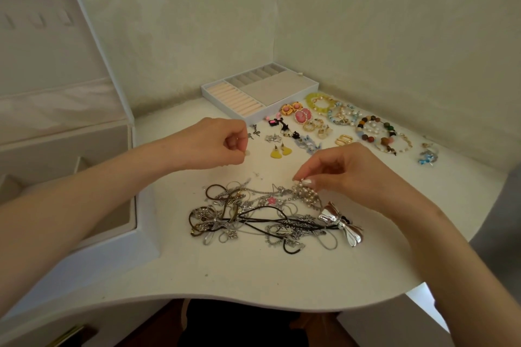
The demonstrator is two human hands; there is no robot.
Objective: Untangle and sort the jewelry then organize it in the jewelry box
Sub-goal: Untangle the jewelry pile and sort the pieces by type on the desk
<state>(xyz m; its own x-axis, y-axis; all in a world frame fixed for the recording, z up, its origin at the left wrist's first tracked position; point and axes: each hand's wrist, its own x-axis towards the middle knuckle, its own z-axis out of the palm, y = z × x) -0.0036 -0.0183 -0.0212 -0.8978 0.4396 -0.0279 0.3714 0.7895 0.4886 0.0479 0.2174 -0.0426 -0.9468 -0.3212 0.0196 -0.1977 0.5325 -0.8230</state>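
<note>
Colourful earrings [303,120] and beaded bracelets [376,127] lie sorted; the silver chain-and-cord tangle [253,220] remains, white compartment tray [222,103] unfilled. Right hand [352,175] grip pinches a pearl cluster [304,193]; left hand [214,144] pinches a tiny pale piece [247,153].

Lower centre, the tangle [262,218] lies in a heap of dark cords and silver chains, with a pink star [271,200] in its middle and a silver bow [339,221] at its right end. At its upper right edge, the right hand [346,175] pinches a pearl cluster [303,193]. A tiny pale piece [247,153] sits at the fingertips of the left hand [217,144].

Above, the sorted pieces lie apart: yellow earrings [280,151], pink cameos [303,115], then beaded bracelets [375,127] to the right and a blue piece [428,155] at far right. Behind them lies the white tray [225,105], cream ring rolls on its left side. Far left, the jewelry box [64,146] stands open, lid up.
</note>
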